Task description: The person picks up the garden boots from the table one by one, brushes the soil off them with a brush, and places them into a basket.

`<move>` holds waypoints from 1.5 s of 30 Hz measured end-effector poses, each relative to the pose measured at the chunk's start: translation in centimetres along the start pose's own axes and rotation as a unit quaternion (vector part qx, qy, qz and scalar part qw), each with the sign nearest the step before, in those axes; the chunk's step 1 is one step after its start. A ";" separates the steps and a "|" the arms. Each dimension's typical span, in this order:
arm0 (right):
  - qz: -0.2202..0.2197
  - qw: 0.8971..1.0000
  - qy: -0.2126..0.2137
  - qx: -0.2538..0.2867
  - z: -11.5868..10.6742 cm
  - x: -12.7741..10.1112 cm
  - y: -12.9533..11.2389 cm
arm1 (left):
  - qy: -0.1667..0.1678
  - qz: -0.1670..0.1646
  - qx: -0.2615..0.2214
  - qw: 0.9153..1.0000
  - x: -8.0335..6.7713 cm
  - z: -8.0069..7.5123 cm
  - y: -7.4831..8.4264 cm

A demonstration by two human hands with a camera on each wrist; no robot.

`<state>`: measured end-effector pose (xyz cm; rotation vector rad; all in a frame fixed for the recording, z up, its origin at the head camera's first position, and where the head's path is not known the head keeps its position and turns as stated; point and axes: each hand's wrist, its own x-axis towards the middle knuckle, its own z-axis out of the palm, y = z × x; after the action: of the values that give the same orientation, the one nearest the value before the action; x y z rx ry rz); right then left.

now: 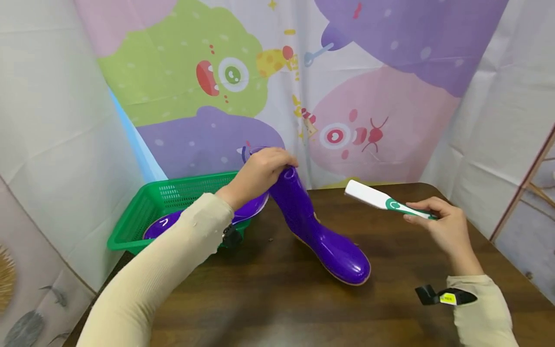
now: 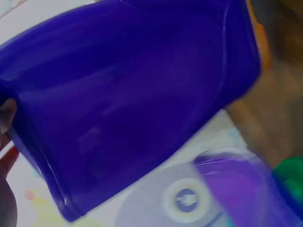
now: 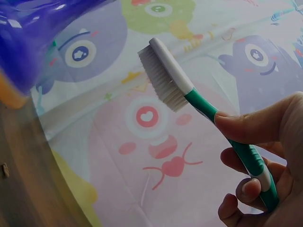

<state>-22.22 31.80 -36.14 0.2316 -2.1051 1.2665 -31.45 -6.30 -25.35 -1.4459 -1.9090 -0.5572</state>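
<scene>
My left hand (image 1: 260,173) grips the top edge of a shiny purple rain boot (image 1: 323,236). The boot tilts, its toe pointing down to the right over the wooden table; whether the sole touches the wood I cannot tell. Up close in the left wrist view, the boot shaft (image 2: 128,99) fills most of the picture, with fingertips (image 2: 6,116) at its rim. On the right, my right hand (image 1: 446,231) holds a white and green scrub brush (image 1: 368,193) by its handle, apart from the boot. White bristles (image 3: 161,78) show in the right wrist view.
A green plastic basket (image 1: 125,226) stands at the table's back left, with another purple boot (image 1: 162,225) in it, partly hidden by my left arm. Small brown bits lie on the dark wooden table (image 1: 269,299). A cartoon-printed cloth (image 1: 277,96) hangs behind.
</scene>
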 end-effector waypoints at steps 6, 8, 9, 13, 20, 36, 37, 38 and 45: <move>-0.001 1.000 -0.006 -0.006 0.1 -0.1 0.0 | 0.007 -0.005 -0.054 0.999 -3.1 1.1 -0.5; 0.001 1.000 -0.007 -0.008 0.1 -0.1 0.1 | 0.021 -0.011 -0.064 0.998 -3.7 1.0 -0.6; 0.002 1.000 -0.009 -0.008 0.1 -0.1 0.1 | 0.026 -0.011 -0.065 0.997 -4.0 0.8 -0.6; 0.005 1.000 -0.015 -0.009 0.1 -0.3 0.3 | 0.036 -0.001 -0.067 0.997 -5.1 0.3 -0.5; 0.002 1.000 -0.025 -0.006 0.2 -0.6 0.9 | 0.039 -0.008 -0.082 0.996 -7.1 -0.7 -0.1; -0.003 0.997 -0.075 -0.005 1.8 -1.7 -0.1 | -0.007 -0.071 -0.133 0.989 -11.4 -2.2 0.9; -0.006 0.997 -0.080 -0.007 2.0 -1.7 -0.1 | -0.001 -0.077 -0.139 0.987 -11.7 -2.1 0.9; -0.006 0.996 -0.085 -0.009 2.2 -1.8 -0.1 | 0.006 -0.082 -0.144 0.986 -12.1 -2.0 0.9; -0.024 0.995 -0.097 -0.001 3.3 -2.1 -0.3 | 0.082 -0.088 -0.156 0.980 -13.4 -0.6 1.0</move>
<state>-21.93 28.47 -38.24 0.4164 -2.2493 1.2575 -28.20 -15.38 -34.79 -1.3751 -1.8881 -1.0656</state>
